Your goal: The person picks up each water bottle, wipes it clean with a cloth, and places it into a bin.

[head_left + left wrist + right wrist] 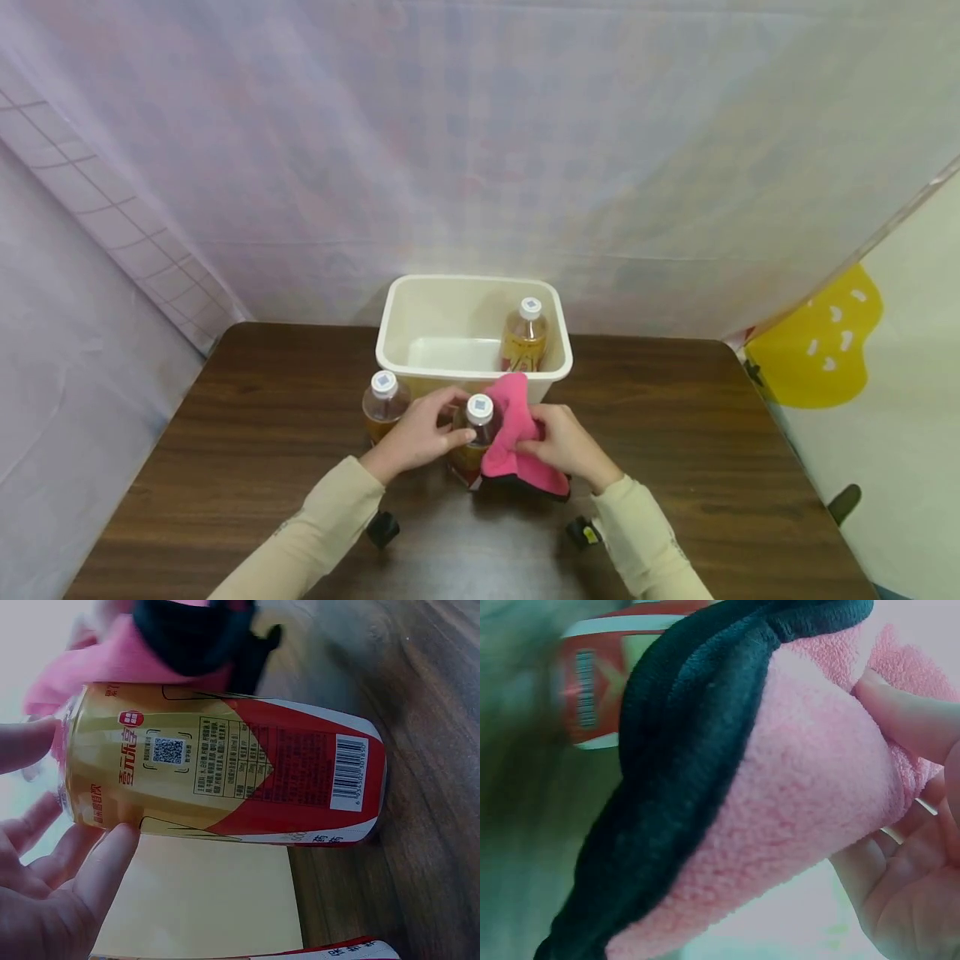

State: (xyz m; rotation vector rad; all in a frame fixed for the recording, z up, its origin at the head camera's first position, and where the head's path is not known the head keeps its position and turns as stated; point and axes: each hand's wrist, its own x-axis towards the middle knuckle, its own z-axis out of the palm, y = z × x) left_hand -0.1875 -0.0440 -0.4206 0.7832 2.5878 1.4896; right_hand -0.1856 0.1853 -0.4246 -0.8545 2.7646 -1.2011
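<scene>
Near the middle of the table, my left hand (pixel 417 435) grips a white-capped drink bottle (pixel 468 460) around its upper part. The left wrist view shows the bottle's yellow and red label (pixel 247 761) with a barcode, thumb and fingers at the upper end. My right hand (pixel 561 443) pinches a pink cloth (pixel 517 437) with a dark edge, held against the bottle's right side. In the right wrist view the bunched cloth (pixel 810 750) covers part of the bottle. A second bottle (pixel 380 412) stands left of my left hand, its lower part hidden.
Behind the hands stands a cream plastic bin (pixel 384 333) with a third bottle (pixel 523 340) upright at its right. The wooden table (pixel 660 433) reaches back to a pale curtain (pixel 480 150). A yellow shape (pixel 817 342) hangs at the right.
</scene>
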